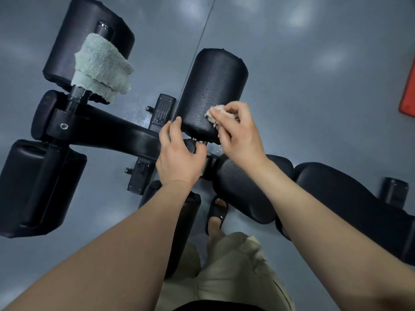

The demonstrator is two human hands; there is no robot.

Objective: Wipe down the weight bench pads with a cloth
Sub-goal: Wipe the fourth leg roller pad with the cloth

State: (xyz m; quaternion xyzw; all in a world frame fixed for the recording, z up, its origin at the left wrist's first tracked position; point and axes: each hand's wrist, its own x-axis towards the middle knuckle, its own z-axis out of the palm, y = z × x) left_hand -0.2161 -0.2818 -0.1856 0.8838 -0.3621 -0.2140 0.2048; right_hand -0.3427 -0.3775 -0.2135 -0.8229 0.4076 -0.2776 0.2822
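Note:
A black roller pad (213, 86) of the weight bench stands in the middle of the view. My right hand (238, 133) holds a small pinkish cloth (216, 112) against the pad's lower right side. My left hand (179, 158) grips the pad's lower left edge and the metal fitting under it, fingers curled. A second roller pad (89, 25) at the upper left carries a folded pale green towel (101, 68). Two more black pads lie at the left (33, 187) and lower right (244, 187).
The black steel frame (116, 135) runs across between the pads. The long bench pad (350, 198) stretches to the right. My foot in a black slide sandal (216, 214) stands on the grey floor (314, 63). A red mat (407, 95) lies at the right edge.

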